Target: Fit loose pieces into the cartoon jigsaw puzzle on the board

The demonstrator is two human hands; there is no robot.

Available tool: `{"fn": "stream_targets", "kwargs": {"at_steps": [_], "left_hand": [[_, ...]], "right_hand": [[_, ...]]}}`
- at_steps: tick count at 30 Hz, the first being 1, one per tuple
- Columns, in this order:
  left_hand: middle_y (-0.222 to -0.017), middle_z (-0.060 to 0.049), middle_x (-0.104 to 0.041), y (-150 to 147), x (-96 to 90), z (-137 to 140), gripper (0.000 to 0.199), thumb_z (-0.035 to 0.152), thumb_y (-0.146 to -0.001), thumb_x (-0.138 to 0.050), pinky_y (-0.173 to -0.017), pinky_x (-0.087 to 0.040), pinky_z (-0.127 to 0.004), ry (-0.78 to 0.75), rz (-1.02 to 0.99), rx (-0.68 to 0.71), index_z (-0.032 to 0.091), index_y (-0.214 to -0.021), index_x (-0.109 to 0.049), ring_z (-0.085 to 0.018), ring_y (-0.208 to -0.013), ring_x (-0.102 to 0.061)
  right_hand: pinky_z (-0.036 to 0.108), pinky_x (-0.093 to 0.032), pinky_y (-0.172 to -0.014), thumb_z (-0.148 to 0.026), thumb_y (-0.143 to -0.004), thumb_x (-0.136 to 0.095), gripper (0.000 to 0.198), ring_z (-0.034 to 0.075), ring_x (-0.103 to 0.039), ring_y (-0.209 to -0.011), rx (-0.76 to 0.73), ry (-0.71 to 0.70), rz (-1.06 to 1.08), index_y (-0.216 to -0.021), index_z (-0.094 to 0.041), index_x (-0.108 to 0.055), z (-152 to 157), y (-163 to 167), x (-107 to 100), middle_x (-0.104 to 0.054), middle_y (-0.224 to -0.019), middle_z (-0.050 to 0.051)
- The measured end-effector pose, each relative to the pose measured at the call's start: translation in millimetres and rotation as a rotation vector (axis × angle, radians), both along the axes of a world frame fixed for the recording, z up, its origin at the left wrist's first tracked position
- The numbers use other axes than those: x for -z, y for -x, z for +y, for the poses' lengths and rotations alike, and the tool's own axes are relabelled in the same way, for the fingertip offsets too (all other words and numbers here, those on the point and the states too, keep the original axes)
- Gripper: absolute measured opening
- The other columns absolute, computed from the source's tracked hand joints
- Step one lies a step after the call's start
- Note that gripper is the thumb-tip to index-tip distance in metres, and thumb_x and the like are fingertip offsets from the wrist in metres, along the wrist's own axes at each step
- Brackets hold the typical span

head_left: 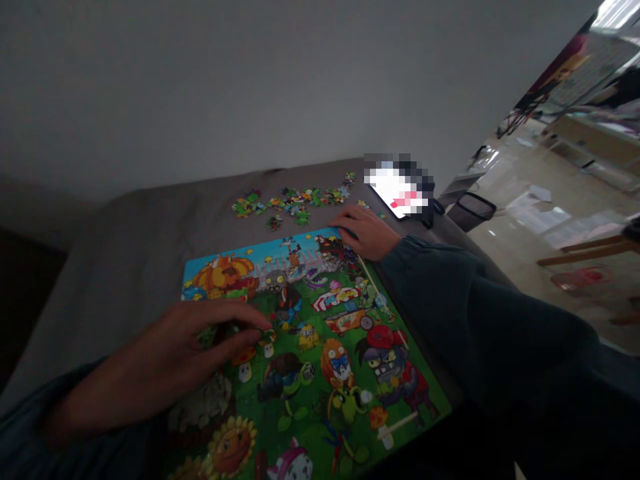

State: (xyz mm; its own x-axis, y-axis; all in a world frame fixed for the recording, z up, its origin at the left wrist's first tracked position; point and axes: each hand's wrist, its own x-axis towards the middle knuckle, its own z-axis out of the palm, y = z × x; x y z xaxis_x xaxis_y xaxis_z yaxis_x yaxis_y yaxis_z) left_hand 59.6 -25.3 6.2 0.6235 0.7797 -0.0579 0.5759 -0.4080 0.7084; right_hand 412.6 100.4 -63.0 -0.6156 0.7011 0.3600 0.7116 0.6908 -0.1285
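Observation:
A colourful cartoon jigsaw puzzle (320,373), printed with plants, zombies and a pumpkin, lies on a grey cloth in front of me. My left hand (190,347) reaches over its left half. The thumb and index finger come close together in a pinch just above a small mushroom picture, and whatever is between the tips is too dim to make out. My right hand (367,231) rests at the puzzle's far right corner. Its fingers lie over the top edge, with the thumb apart from them and nothing visible held. Just beyond are loose jigsaw pieces (303,198), scattered in a band.
A lit phone (395,193), partly pixelated, leans near the far right end of the grey cloth surface (135,247). A plain wall (225,87) rises behind. To the right, past the edge, are a shiny floor (530,227) and wooden furniture (585,250).

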Motion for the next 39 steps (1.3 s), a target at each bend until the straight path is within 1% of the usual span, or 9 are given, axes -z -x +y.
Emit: {"fn": "stream_targets", "kwargs": {"at_steps": [5, 9, 16, 19, 22, 25, 29, 35, 39], "left_hand": [[-0.086, 0.007, -0.082, -7, 0.2, -4, 0.012, 0.032, -0.095, -0.07, -0.069, -0.056, -0.014, 0.217, -0.084, 0.166, 0.032, -0.097, -0.081, -0.01, -0.076, -0.076], [-0.093, 0.009, -0.083, -7, 0.3, -8, 0.014, 0.028, -0.096, -0.072, -0.07, -0.055, -0.011, 0.308, -0.078, 0.234, 0.035, -0.103, -0.081, -0.007, -0.08, -0.077], [-0.099, 0.008, -0.081, -26, 5.6, -26, 0.013, 0.022, -0.098, -0.071, -0.081, -0.054, -0.011, 0.221, -0.138, 0.328, 0.03, -0.105, -0.078, -0.006, -0.09, -0.075], [-0.102, 0.007, -0.081, -37, 10.4, -35, 0.016, 0.02, -0.1, -0.066, -0.08, -0.054, -0.013, 0.188, -0.119, 0.34, 0.029, -0.108, -0.078, -0.008, -0.092, -0.076], [-0.105, 0.006, -0.082, -43, 11.8, -40, 0.021, 0.019, -0.102, -0.063, -0.074, -0.055, -0.014, 0.211, -0.087, 0.341, 0.031, -0.11, -0.078, -0.009, -0.092, -0.076], [-0.103, 0.006, -0.083, -45, 10.5, -41, 0.022, 0.018, -0.101, -0.063, -0.068, -0.054, -0.014, 0.227, -0.057, 0.347, 0.031, -0.107, -0.079, -0.01, -0.088, -0.077], [-0.095, 0.006, -0.083, -44, 9.8, -40, 0.022, 0.019, -0.101, -0.063, -0.067, -0.053, -0.015, 0.194, -0.044, 0.356, 0.031, -0.107, -0.08, -0.009, -0.08, -0.077], [-0.097, 0.006, -0.083, -40, 8.2, -40, 0.026, 0.018, -0.101, -0.06, -0.073, -0.055, -0.016, 0.125, -0.034, 0.362, 0.032, -0.11, -0.08, -0.01, -0.084, -0.078], [-0.103, 0.004, -0.083, -39, 2.5, -39, 0.036, 0.008, -0.1, -0.051, -0.081, -0.058, -0.019, 0.08, -0.055, 0.386, 0.028, -0.109, -0.08, -0.012, -0.09, -0.078]], "right_hand": [[0.048, -0.049, -0.1, -0.027, -0.104, -0.044, 0.033, 0.028, -0.06, -0.107, 0.006, 0.009, -0.004, -0.12, -0.02, -0.072, -1, -4, -1, -0.067, -0.117, 0.013], [0.051, -0.05, -0.101, -0.028, -0.104, -0.044, 0.034, 0.03, -0.061, -0.108, -0.003, 0.019, -0.011, -0.122, -0.019, -0.072, -1, -6, -1, -0.067, -0.118, 0.015], [0.052, -0.051, -0.102, -0.029, -0.105, -0.042, 0.037, 0.032, -0.063, -0.109, -0.017, 0.01, -0.033, -0.124, -0.017, -0.072, 0, -8, -3, -0.068, -0.118, 0.016], [0.053, -0.05, -0.104, -0.029, -0.104, -0.043, 0.035, 0.031, -0.062, -0.11, -0.001, 0.028, -0.044, -0.124, -0.02, -0.071, 0, -7, -5, -0.067, -0.12, 0.015], [0.052, -0.049, -0.108, -0.029, -0.105, -0.043, 0.034, 0.03, -0.062, -0.114, 0.038, 0.07, -0.059, -0.125, -0.027, -0.07, -2, -5, -8, -0.067, -0.123, 0.012], [0.055, -0.048, -0.109, -0.029, -0.105, -0.043, 0.034, 0.032, -0.061, -0.116, 0.05, 0.093, -0.07, -0.126, -0.026, -0.069, -3, -4, -10, -0.067, -0.125, 0.012], [0.056, -0.049, -0.109, -0.029, -0.105, -0.041, 0.036, 0.033, -0.062, -0.116, 0.041, 0.086, -0.062, -0.126, -0.022, -0.07, -4, -4, -10, -0.066, -0.125, 0.015], [0.052, -0.048, -0.107, -0.03, -0.105, -0.042, 0.034, 0.031, -0.06, -0.116, 0.035, 0.059, -0.053, -0.127, -0.02, -0.068, -2, -6, -5, -0.066, -0.124, 0.015], [0.049, -0.046, -0.106, -0.035, -0.107, -0.041, 0.036, 0.028, -0.058, -0.112, 0.002, 0.065, -0.031, -0.126, -0.02, -0.068, 1, -9, -3, -0.064, -0.122, 0.015]]}}
